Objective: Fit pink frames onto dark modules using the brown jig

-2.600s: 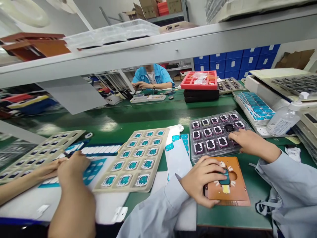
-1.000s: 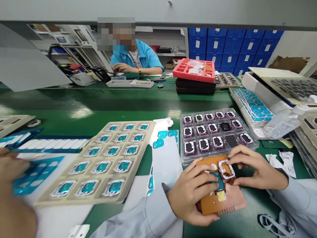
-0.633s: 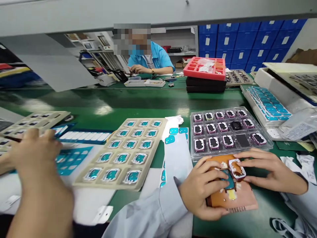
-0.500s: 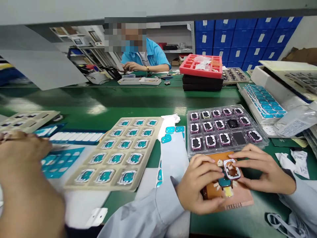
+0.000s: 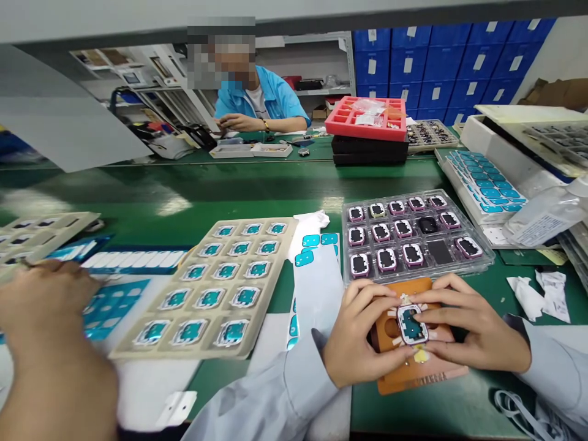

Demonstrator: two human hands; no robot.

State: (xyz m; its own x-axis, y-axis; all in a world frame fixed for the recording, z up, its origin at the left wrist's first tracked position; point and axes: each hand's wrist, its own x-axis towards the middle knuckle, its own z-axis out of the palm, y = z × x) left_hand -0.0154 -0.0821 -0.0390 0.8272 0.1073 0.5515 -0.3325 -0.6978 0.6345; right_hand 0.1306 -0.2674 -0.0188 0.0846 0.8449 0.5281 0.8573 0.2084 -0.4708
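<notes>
Bending over a dark-green bench [image 5: 399, 416], a worker's two bare hands close in around a rounded-rectangular white-and-purple frame [image 5: 402, 327], seen from the head camera. The frame lies on a flat orange block [image 5: 394, 382], and a teal plate [image 5: 413, 327] shows through its opening. The left hand [image 5: 361, 337] reaches in from one side, fingers at the frame's upper corner and thumb near its lower edge. The right hand [image 5: 478, 324] mirrors it, index fingertip over the opening, thumb by the lower corner. On each hand, thumb and fingers stand apart around the frame; whether they pinch it cannot be told.

Just beyond the block sits a clear plastic tray [image 5: 440, 252] of similar frames with black centres. To the left, a beige moulded tray [image 5: 210, 353] holds pale frames with teal centres, near a white paper sheet [image 5: 316, 294]. Crumpled white wrappers [image 5: 528, 297] and a clear pump bottle [image 5: 546, 217] lie to the right. At far left, a neighbour's bare arm [image 5: 59, 373] crosses the bench; across it, a co-worker in a bright-blue shirt [image 5: 287, 101] sits beside a red compartment tray [image 5: 362, 131].
</notes>
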